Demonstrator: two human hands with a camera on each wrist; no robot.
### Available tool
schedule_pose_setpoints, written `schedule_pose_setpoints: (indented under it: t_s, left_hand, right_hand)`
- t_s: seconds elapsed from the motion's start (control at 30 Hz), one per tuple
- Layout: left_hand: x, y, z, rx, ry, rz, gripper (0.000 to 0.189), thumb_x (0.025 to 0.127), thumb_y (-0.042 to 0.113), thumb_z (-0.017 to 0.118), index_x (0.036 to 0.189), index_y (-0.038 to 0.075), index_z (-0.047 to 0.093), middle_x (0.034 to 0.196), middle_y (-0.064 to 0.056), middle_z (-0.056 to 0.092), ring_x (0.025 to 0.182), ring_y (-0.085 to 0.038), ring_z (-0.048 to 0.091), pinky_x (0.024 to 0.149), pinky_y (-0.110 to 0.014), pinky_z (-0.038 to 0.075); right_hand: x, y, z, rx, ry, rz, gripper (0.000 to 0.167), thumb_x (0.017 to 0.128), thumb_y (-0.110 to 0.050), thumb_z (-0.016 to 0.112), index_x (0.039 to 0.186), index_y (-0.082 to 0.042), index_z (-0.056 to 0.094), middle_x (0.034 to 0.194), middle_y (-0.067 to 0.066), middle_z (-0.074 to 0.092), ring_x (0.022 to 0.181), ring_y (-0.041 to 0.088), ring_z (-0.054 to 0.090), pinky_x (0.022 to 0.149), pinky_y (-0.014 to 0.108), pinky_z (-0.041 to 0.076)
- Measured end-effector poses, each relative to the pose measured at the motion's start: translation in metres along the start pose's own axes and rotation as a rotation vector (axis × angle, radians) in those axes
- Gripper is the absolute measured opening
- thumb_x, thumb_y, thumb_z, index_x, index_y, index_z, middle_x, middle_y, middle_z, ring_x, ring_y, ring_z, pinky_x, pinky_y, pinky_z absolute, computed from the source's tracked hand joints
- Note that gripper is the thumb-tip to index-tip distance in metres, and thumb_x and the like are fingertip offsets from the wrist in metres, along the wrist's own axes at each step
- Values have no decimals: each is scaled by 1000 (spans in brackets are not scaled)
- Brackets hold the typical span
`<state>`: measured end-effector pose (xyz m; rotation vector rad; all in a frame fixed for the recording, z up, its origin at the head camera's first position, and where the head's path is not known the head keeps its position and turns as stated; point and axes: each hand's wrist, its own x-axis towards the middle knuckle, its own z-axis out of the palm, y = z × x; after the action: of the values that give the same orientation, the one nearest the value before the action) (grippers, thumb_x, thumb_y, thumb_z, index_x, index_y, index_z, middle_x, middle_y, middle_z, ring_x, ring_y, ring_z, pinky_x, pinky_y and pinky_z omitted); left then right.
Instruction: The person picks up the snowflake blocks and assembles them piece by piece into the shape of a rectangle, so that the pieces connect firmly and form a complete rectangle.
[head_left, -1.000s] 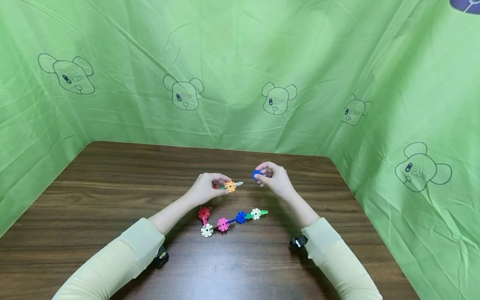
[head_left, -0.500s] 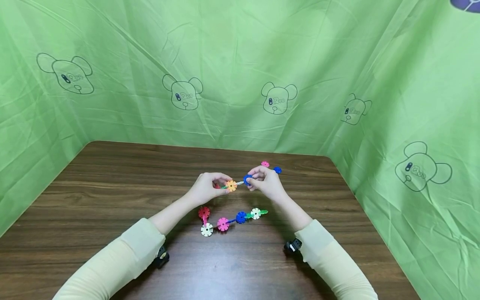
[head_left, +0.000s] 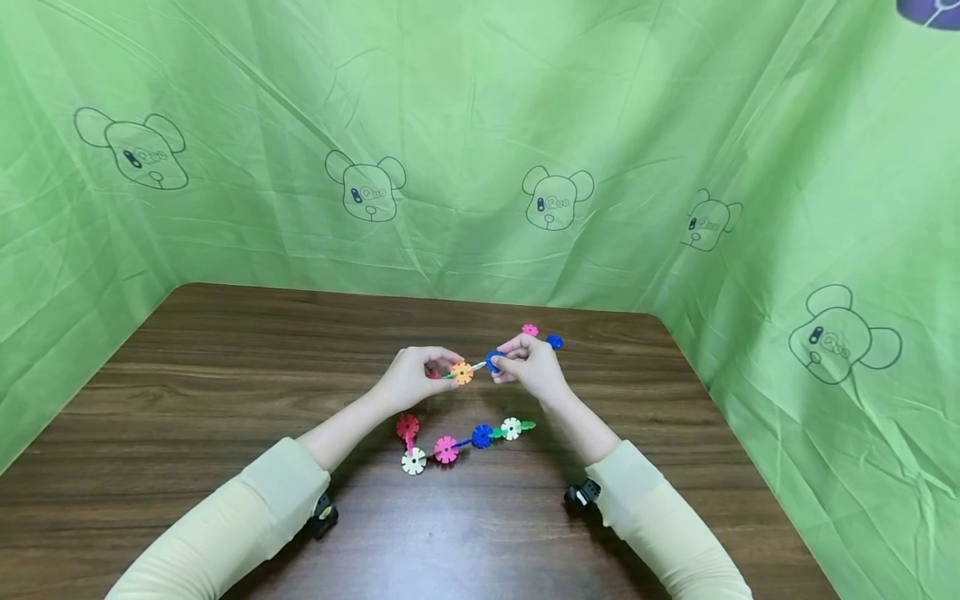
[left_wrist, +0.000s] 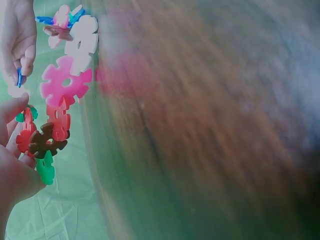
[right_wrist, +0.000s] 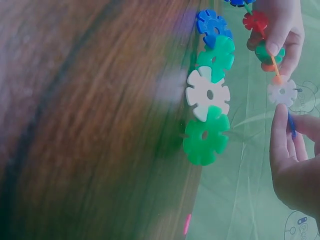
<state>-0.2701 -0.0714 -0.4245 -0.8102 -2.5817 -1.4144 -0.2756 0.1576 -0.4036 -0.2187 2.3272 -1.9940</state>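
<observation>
My left hand (head_left: pixel 411 379) pinches a short chain of plastic snowflake discs, close to its orange disc (head_left: pixel 462 372). A white disc (right_wrist: pixel 282 92) stands out from the orange one, toward my right hand. My right hand (head_left: pixel 536 371) pinches a blue disc (right_wrist: pixel 291 125), whose edge meets the white disc; whether their slots are joined I cannot tell. Red (right_wrist: pixel 255 21) and green (right_wrist: pixel 270 52) discs also belong to the left hand's chain, partly hidden by its fingers. Both hands are above the wooden table (head_left: pixel 300 333).
Nearer the person lies a longer chain on the table, with red (head_left: pixel 408 427), white (head_left: pixel 413 461), pink (head_left: pixel 446 450), blue (head_left: pixel 482 435) and green (head_left: pixel 528 425) discs. Behind my right hand are a loose pink disc (head_left: pixel 530 329) and a blue disc (head_left: pixel 554 342). Green cloth (head_left: pixel 465 250) surrounds the table.
My right hand has moved left with its blue disc, up to the white disc. The pink and blue discs behind it have come into view. My left hand has barely moved.
</observation>
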Motion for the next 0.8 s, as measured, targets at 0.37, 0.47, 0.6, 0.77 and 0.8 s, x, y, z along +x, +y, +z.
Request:
schedule_pose_setpoints:
  t_s: [0.37, 0.47, 0.6, 0.77, 0.8]
  left_hand:
    - [0, 1, -1, -4, -9, 7, 31, 76, 14, 79, 106, 14, 70, 86, 1, 71, 70, -9, 59, 57, -24, 48]
    - [1, 2, 0, -18, -27, 6, 32, 76, 14, 79, 107, 15, 70, 87, 2, 71, 69, -9, 59, 57, -24, 48]
    - [2, 4, 2, -47, -41, 9, 26, 78, 19, 78, 103, 17, 73, 77, 4, 69, 63, -12, 55, 53, -23, 44]
    - [3, 4, 5, -97, -22, -6, 12, 80, 15, 76, 93, 16, 76, 71, 1, 69, 60, -14, 60, 47, -20, 42]
    - [4, 4, 5, -109, -18, -13, 11, 81, 14, 75, 91, 16, 76, 71, 0, 70, 60, -13, 62, 46, -20, 41]
  right_hand:
    - [-1, -2, 3, 29, -14, 2, 16, 83, 8, 65, 94, 10, 53, 81, 19, 69, 60, 16, 67, 63, 36, 57]
    - [-1, -1, 4, 14, -24, -6, 15, 83, 7, 65, 91, 8, 53, 77, 16, 69, 59, 15, 67, 59, 33, 57]
    - [-2, 1, 6, -24, -13, 19, 14, 82, 2, 69, 89, 5, 57, 68, 6, 67, 54, 13, 63, 50, 24, 53]
    - [-2, 2, 9, -19, -28, 38, 16, 82, -1, 70, 91, 5, 58, 70, 6, 68, 53, 11, 62, 51, 22, 52]
    - [-2, 2, 9, -17, -31, 40, 16, 83, -1, 70, 91, 5, 58, 71, 7, 68, 53, 11, 62, 52, 23, 53]
